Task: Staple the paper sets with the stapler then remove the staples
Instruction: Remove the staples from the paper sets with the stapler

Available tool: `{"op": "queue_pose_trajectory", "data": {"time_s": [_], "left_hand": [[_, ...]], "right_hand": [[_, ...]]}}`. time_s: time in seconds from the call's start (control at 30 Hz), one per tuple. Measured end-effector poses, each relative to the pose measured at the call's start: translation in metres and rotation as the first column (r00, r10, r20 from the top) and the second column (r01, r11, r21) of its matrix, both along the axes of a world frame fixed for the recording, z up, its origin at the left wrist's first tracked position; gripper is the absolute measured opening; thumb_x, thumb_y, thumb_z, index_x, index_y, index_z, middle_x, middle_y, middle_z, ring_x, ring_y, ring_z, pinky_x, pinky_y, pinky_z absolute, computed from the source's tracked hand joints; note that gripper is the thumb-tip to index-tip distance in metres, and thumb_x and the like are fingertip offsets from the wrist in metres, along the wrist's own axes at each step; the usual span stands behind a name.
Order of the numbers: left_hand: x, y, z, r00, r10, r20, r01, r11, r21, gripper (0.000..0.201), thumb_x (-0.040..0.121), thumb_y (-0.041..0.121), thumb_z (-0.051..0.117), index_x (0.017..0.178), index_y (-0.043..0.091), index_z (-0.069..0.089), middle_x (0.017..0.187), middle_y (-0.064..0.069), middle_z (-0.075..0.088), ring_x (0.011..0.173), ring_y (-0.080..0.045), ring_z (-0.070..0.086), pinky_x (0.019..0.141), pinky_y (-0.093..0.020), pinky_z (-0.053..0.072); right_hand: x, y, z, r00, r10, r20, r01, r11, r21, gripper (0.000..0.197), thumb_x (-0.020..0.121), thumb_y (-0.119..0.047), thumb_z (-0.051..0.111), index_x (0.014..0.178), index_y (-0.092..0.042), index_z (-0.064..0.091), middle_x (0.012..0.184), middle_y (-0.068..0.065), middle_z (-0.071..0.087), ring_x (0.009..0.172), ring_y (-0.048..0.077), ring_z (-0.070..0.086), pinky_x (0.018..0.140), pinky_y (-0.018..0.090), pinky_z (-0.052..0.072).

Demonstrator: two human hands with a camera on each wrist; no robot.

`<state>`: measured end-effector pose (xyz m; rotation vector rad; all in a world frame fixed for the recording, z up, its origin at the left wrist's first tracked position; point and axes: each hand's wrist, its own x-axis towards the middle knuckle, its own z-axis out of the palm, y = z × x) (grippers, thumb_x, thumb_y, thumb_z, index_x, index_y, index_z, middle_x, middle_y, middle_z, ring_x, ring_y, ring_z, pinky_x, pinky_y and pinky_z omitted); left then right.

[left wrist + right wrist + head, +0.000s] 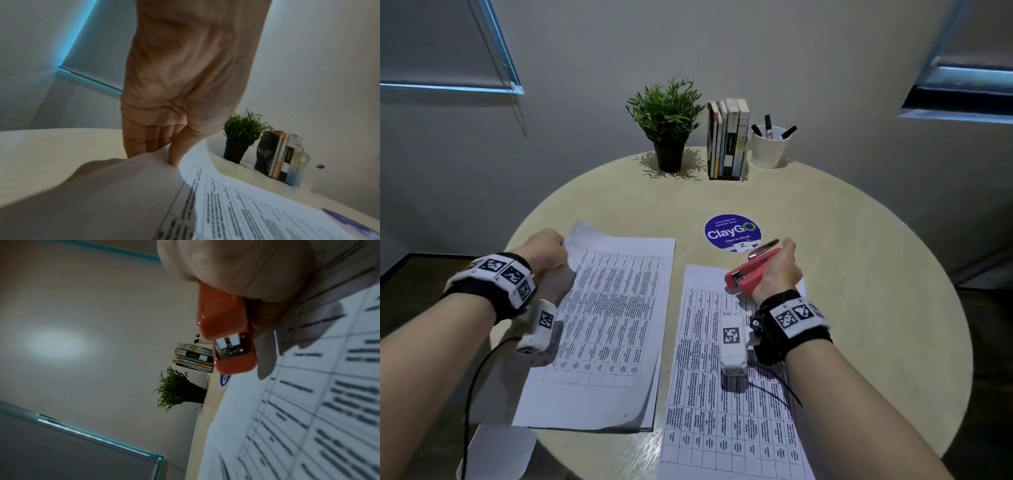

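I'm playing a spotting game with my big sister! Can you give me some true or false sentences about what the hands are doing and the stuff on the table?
1. The right hand holds a red stapler. True.
2. The left hand lies flat on the table. False: it pinches the top corner of the left paper set and lifts it.
3. The stapler is over the right paper set. True.
4. The potted plant stands right of the books. False: it stands left of them.
5. The white cup is empty. False: markers stick out of it.

Bare table right of papers
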<state>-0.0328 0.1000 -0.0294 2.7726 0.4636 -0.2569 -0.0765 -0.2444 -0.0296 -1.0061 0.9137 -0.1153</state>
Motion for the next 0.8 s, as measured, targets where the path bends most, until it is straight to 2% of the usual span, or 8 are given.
{"op": "queue_pose_trajectory", "data": {"time_s": [0.1, 0.2, 0.3, 0.4, 0.57, 0.63, 0.73, 0.8], "left_hand": [[0.001, -0.006, 0.000, 0.998, 0.027, 0.051, -0.034, 0.990, 0.136, 0.044, 0.076, 0.015, 0.070, 0.112, -0.002, 0.051, 0.114, -0.024, 0.056, 0.105, -0.040, 0.055, 0.082, -0.043, 0.048], [0.002, -0.037, 0.004, 0.977, -0.125, 0.172, 0.101, 0.985, 0.143, 0.083, 0.074, 0.033, 0.078, 0.140, 0.010, 0.033, 0.138, -0.019, 0.043, 0.127, -0.036, 0.040, 0.102, -0.050, 0.037], [-0.003, -0.087, 0.008, 0.871, -0.427, 0.243, 0.433, 0.901, 0.031, 0.068, 0.081, 0.039, 0.071, 0.138, 0.017, 0.042, 0.135, -0.005, 0.052, 0.124, -0.024, 0.044, 0.105, -0.044, 0.038], [-0.014, -0.136, 0.005, 0.745, -0.648, 0.158, 0.656, 0.754, -0.003, 0.073, 0.078, 0.036, 0.075, 0.141, 0.018, 0.041, 0.133, 0.002, 0.053, 0.124, -0.019, 0.043, 0.104, -0.036, 0.035], [-0.011, -0.171, -0.010, 0.691, -0.722, 0.034, 0.708, 0.686, 0.168, 0.079, 0.075, 0.037, 0.078, 0.143, 0.019, 0.041, 0.129, 0.000, 0.056, 0.122, -0.022, 0.042, 0.095, -0.036, 0.033], [-0.012, -0.173, -0.012, 0.684, -0.728, 0.040, 0.706, 0.676, 0.211, 0.067, 0.076, 0.037, 0.076, 0.136, 0.021, 0.050, 0.123, -0.003, 0.055, 0.120, -0.024, 0.042, 0.092, -0.036, 0.033], [-0.015, -0.174, -0.013, 0.668, -0.739, 0.093, 0.701, 0.666, 0.257, 0.041, 0.082, 0.028, 0.069, 0.122, 0.026, 0.061, 0.115, -0.003, 0.054, 0.114, -0.024, 0.043, 0.087, -0.035, 0.032], [-0.018, -0.174, -0.014, 0.655, -0.748, 0.110, 0.702, 0.656, 0.278, 0.036, 0.083, 0.022, 0.066, 0.119, 0.028, 0.063, 0.115, -0.002, 0.053, 0.112, -0.022, 0.042, 0.086, -0.035, 0.031]], "right_hand": [[0.001, -0.001, -0.005, 1.000, 0.007, -0.029, -0.008, 0.999, -0.031, 0.050, 0.085, -0.056, 0.049, 0.075, -0.007, 0.059, 0.088, 0.017, 0.068, 0.027, 0.027, 0.057, 0.049, 0.046, 0.053], [0.003, 0.001, -0.007, 0.998, 0.024, -0.055, -0.026, 0.999, -0.037, 0.053, 0.080, -0.059, 0.048, 0.080, -0.008, 0.061, 0.093, 0.018, 0.069, 0.053, 0.034, 0.067, 0.052, 0.055, 0.051], [0.003, 0.002, -0.008, 0.997, 0.036, -0.066, -0.040, 0.998, -0.056, 0.054, 0.077, -0.062, 0.048, 0.083, -0.010, 0.061, 0.098, 0.019, 0.068, 0.068, 0.039, 0.069, 0.048, 0.055, 0.049], [0.001, 0.002, -0.007, 0.997, 0.047, -0.060, -0.051, 0.997, -0.060, 0.054, 0.078, -0.061, 0.048, 0.085, -0.010, 0.061, 0.098, 0.018, 0.069, 0.070, 0.039, 0.069, 0.046, 0.053, 0.049], [0.000, 0.001, -0.008, 0.998, 0.043, -0.052, -0.047, 0.995, -0.084, 0.052, 0.079, -0.059, 0.047, 0.081, -0.010, 0.063, 0.095, 0.017, 0.070, 0.066, 0.035, 0.069, 0.046, 0.052, 0.050], [0.000, 0.002, -0.010, 0.998, 0.044, -0.052, -0.049, 0.995, -0.090, 0.054, 0.078, -0.059, 0.047, 0.082, -0.009, 0.065, 0.096, 0.017, 0.070, 0.067, 0.037, 0.070, 0.046, 0.054, 0.051], [0.000, 0.002, -0.009, 0.998, 0.041, -0.042, -0.044, 0.994, -0.098, 0.049, 0.078, -0.057, 0.049, 0.078, -0.011, 0.064, 0.094, 0.017, 0.069, 0.070, 0.038, 0.070, 0.053, 0.069, 0.051], [0.000, 0.003, -0.010, 0.999, 0.033, -0.040, -0.037, 0.994, -0.107, 0.047, 0.079, -0.056, 0.050, 0.077, -0.012, 0.064, 0.090, 0.016, 0.070, 0.070, 0.038, 0.071, 0.056, 0.071, 0.051]]}}
